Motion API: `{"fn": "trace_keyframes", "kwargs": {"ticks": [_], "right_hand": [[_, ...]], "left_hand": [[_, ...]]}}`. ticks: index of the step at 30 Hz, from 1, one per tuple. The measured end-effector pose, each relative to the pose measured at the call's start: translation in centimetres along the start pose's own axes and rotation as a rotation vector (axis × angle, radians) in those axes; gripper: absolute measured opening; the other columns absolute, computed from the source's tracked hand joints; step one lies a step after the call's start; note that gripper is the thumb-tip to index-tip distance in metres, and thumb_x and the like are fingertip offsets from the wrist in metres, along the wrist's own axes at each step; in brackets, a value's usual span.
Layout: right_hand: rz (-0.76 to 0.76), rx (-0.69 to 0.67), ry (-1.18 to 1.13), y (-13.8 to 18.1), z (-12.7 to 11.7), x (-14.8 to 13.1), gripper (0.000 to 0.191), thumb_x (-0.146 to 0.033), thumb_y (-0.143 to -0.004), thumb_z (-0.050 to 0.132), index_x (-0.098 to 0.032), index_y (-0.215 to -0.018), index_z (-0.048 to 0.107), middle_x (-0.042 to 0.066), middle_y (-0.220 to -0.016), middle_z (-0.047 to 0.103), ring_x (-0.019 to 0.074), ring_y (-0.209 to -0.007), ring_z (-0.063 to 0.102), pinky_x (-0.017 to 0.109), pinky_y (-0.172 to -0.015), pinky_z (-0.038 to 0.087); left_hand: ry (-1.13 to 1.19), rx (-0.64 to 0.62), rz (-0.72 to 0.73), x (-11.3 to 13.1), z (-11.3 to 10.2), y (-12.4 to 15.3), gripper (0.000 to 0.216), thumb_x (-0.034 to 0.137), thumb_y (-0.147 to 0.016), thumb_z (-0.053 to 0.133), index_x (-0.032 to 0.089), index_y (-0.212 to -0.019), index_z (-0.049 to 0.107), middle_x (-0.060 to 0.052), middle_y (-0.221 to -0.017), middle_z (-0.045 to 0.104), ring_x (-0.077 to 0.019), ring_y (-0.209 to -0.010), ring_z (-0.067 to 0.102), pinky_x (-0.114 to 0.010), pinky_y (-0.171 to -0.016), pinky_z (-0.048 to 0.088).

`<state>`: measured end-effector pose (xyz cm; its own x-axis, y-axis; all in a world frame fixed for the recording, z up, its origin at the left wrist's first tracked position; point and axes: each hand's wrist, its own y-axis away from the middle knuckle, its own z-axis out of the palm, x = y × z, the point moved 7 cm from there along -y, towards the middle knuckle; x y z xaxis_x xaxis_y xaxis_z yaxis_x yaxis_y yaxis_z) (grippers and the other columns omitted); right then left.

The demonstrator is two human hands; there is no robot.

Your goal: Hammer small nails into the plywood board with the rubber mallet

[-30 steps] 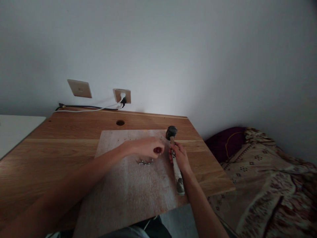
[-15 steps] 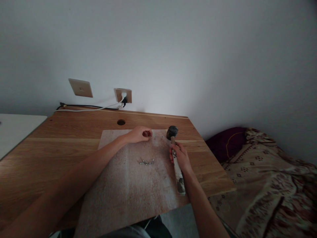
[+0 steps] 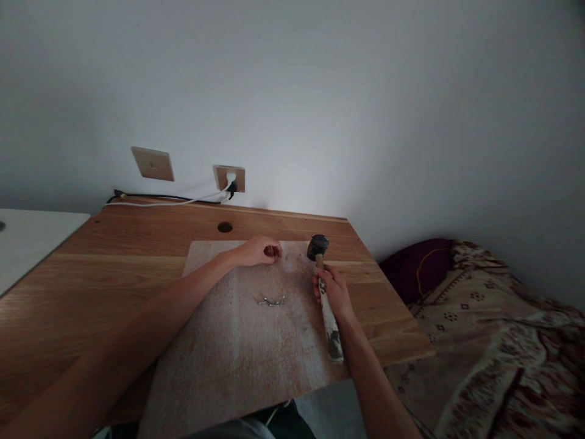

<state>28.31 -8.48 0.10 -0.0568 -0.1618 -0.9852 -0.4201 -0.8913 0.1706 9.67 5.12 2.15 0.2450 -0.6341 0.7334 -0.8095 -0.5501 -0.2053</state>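
A pale worn board [image 3: 237, 341] lies on the wooden desk [image 3: 91, 274]. My left hand [image 3: 260, 250] rests at the board's far edge with its fingers pinched together; what they hold is too small to make out. My right hand [image 3: 333, 291] is wrapped round the handle of a hammer [image 3: 325, 292], whose dark head points away from me and lies near the board's far right corner. A few small metal nails [image 3: 271, 300] lie loose on the board between my two hands.
A round cable hole [image 3: 224, 227] sits in the desk near the wall. Two wall plates, one with plugs and cables [image 3: 231, 178], are behind the desk. A white surface [image 3: 27, 235] adjoins the desk at the left. A bed with patterned blanket [image 3: 493, 329] lies to the right.
My left hand has moved from the nails away from me to the board's far edge, its fingers pinched. My right hand and the hammer have stayed in place.
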Motion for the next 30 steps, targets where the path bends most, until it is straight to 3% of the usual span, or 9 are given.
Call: {"fn": "trace_keyframes", "kwargs": {"ticks": [7,12,30], "right_hand": [[-0.121,-0.152,-0.026,1.7,1.9,-2.7,0.049,-0.054,-0.074,0.074,-0.021,-0.107,0.057,-0.007,-0.060,0.059,0.0089,-0.035,0.045,0.021,-0.031,0.033],[-0.109,-0.286,-0.022,2.4,4.3,-3.8,0.042,-0.051,-0.079,0.071,-0.021,-0.106,0.058,-0.006,-0.063,0.061,0.0093,-0.036,0.046,0.021,-0.031,0.033],[-0.029,-0.401,-0.028,3.3,6.7,-1.4,0.037,-0.047,-0.078,0.068,-0.023,-0.104,0.056,-0.006,-0.061,0.058,0.0116,-0.038,0.045,0.025,-0.032,0.034]], "left_hand": [[0.023,0.027,-0.025,-0.7,-0.1,0.0,0.011,0.019,-0.079,0.071,0.015,-0.089,0.076,-0.002,-0.079,0.072,-0.0140,-0.070,0.062,-0.024,-0.069,0.045],[0.067,0.074,-0.060,-1.4,-0.2,0.1,0.028,0.013,-0.075,0.070,0.015,-0.104,0.071,-0.001,-0.083,0.073,-0.0144,-0.071,0.065,-0.025,-0.069,0.048],[0.094,0.117,-0.053,-2.1,-0.2,0.1,0.051,0.025,-0.074,0.078,0.017,-0.122,0.065,-0.003,-0.090,0.076,-0.0186,-0.077,0.070,-0.026,-0.071,0.049]]}}
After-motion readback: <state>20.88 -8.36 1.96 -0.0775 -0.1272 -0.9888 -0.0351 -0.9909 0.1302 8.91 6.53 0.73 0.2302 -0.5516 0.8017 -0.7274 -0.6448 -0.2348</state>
